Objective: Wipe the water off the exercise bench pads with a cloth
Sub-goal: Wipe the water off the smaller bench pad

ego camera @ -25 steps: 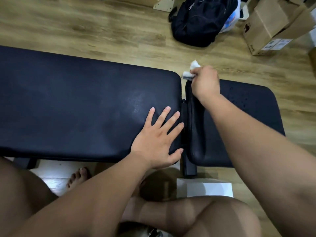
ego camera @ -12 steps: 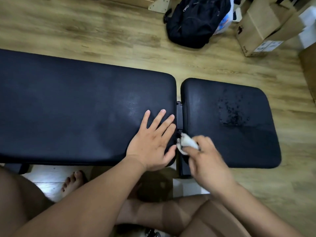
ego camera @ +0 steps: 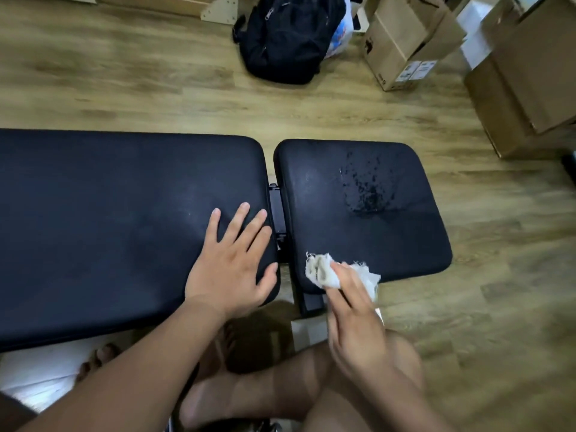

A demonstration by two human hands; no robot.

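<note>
Cloth's at the near edge, wet patch is up and to the right of it

The right hand (ego camera: 352,310) has a crumpled white cloth (ego camera: 324,271) bunched under pinched-together fingers, pressed onto the near-left corner of the short black padded seat pad (ego camera: 414,244). The cluster of water droplets (ego camera: 366,188) sits farther from the body and a bit right of the cloth, roughly mid-pad, so I'd guess the next swipe goes away from the person and rightward. The left hand (ego camera: 232,263) is spread flat on the long black back pad (ego camera: 109,213), near the gap, just bracing, farther from the water.
</note>
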